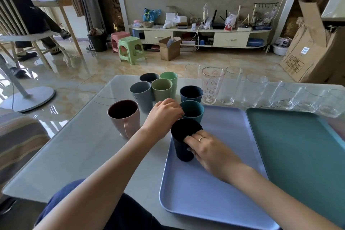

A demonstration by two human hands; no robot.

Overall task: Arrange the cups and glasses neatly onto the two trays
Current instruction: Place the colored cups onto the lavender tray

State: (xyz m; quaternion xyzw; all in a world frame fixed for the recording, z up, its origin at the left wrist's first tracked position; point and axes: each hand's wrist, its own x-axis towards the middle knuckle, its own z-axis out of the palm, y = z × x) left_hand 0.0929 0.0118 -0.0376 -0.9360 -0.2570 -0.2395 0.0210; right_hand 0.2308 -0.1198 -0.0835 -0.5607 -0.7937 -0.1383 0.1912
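The right hand [211,147] grips the dark cup [183,142], upright on the blue tray [214,183]; the left hand [164,114] curls on the teal cup [193,111] just beyond, nearer it.

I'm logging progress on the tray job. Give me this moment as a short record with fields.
left hand: grips teal cup at the far left corner of the purple tray
right hand: grips dark navy cup, standing on purple tray
teal tray: holds nothing
off trays: pink mug, five more cups, row of clear glasses
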